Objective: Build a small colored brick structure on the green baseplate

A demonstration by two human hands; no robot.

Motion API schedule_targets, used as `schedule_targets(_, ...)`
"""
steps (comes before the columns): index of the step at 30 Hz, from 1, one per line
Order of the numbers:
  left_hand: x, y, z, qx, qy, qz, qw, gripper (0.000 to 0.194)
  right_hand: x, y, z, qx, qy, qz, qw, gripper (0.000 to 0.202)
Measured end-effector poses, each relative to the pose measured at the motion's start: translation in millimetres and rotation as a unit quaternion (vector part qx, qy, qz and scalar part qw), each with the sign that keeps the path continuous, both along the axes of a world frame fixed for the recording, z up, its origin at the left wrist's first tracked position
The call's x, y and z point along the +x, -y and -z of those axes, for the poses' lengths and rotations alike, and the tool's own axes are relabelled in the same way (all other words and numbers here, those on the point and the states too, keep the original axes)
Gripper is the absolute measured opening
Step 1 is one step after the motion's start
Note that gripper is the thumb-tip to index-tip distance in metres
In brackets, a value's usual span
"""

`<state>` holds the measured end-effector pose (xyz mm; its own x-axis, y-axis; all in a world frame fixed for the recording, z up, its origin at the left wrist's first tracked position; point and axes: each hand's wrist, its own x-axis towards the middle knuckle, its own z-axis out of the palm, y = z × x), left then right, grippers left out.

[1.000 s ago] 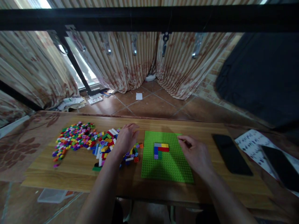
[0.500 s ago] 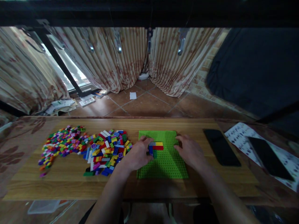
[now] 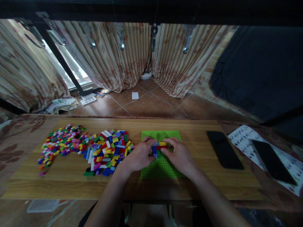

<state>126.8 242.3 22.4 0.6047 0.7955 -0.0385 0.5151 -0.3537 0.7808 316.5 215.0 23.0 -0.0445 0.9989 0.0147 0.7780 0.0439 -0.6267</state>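
Several bricks are joined on the green baseplate (image 3: 163, 170), near its upper middle. Among them are a yellow brick (image 3: 162, 143), a red brick (image 3: 161, 147) and a blue brick (image 3: 154, 148). A small purple piece (image 3: 155, 155) shows just below the blue one. My left hand (image 3: 141, 154) curls in at the left of these bricks, thumb and fingers closed near the blue and purple pieces; what lies between its fingertips is hidden. From the right, my right hand (image 3: 178, 153) has its thumb and fingers closed round the right end of the red and yellow bricks.
Left of the baseplate lies a pile of larger mixed bricks (image 3: 107, 153), with a pile of small bricks (image 3: 62, 140) farther left. A black phone (image 3: 224, 149) rests at the right of the wooden table (image 3: 71, 189). Beyond it are a printed sheet (image 3: 241, 134) and another dark device (image 3: 273, 160).
My right hand has moved left from the baseplate's right edge to the joined bricks, and its fingers have closed in. My left hand has stayed beside the blue brick. A purple piece now shows there.
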Motion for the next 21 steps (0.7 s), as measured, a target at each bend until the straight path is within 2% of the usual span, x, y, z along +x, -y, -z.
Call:
schedule_targets(7, -0.9, 0.1, 4.0, 0.008, 0.012, 0.001, 1.0, 0.053, -7.4, -0.8, 7.9, -0.021, 0.047, -0.007, 0.999, 0.043)
schedule_targets(21, 1.9, 5.0, 6.1, -0.002, 0.024, -0.022, 0.999, 0.048, -5.4, -4.4, 9.8, -0.016, 0.058, -0.026, 0.998, 0.037)
